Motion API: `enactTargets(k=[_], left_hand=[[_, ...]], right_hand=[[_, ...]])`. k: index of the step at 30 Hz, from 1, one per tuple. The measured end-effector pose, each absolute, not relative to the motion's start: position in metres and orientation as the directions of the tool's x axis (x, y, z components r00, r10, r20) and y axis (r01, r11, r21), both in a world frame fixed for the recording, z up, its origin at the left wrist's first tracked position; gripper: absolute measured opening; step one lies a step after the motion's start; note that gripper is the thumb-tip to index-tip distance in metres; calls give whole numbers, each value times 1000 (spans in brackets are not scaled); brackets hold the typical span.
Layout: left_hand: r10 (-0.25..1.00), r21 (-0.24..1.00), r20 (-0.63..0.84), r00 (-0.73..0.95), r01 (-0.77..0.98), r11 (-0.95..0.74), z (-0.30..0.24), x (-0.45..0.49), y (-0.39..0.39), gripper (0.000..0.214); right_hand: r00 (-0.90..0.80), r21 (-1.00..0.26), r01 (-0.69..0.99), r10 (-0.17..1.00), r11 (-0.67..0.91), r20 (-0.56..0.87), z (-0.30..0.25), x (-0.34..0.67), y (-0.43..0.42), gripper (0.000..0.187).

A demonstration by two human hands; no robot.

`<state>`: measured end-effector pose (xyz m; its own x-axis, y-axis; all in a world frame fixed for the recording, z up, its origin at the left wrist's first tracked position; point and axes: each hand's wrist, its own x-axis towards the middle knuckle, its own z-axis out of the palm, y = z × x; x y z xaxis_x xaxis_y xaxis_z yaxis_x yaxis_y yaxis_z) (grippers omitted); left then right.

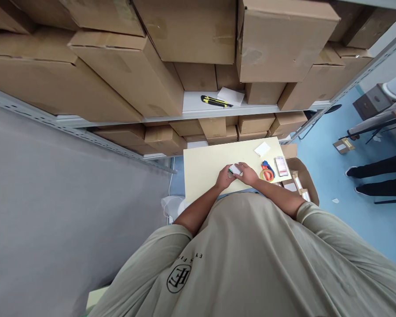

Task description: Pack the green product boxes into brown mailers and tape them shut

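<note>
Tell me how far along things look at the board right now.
Done: little can be confirmed, though white pieces stand in the cardboard box beside the pale board. In hand: the left hand and right hand hold a small white item with a green edge. Left: probably the stacked printed cards, tape roll and white paper square, all lying on the board.

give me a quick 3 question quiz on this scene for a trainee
1. What is held between the left hand and the right hand?
2. True or false: the utility knife lies on a shelf beyond the pale yellow board.
3. Which is closest to the right hand? A the utility knife, B the tape roll, C a co-worker's shoes

Key: 1 a small white item; 2 true; 3 B
</note>
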<state>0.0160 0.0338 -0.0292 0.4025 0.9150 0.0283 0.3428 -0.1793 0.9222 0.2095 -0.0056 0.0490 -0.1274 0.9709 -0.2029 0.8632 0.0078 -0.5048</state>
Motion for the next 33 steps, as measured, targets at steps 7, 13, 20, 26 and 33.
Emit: enactTargets(k=[7,13,20,26,33], left_hand=[[911,882,77,405,398,-252,-36,21,35,60],[883,886,80,462,372,-275,-45,8,37,71],[851,841,141,506,392,-373,-54,0,36,86],[787,767,261,559,375,-520,-63,-12,39,42],[749,748,304,589,340,-570,-60,-16,55,33]], right_hand=[[-78,-416,909,965,-34,-251,58,202,-7,68],[-133,-366,930,965,43,-226,57,202,-15,62],[-152,-325,943,964,74,-220,54,201,-20,56],[-161,-322,942,969,93,-189,51,201,-25,51],[-158,-338,936,977,101,-144,40,211,-26,47]])
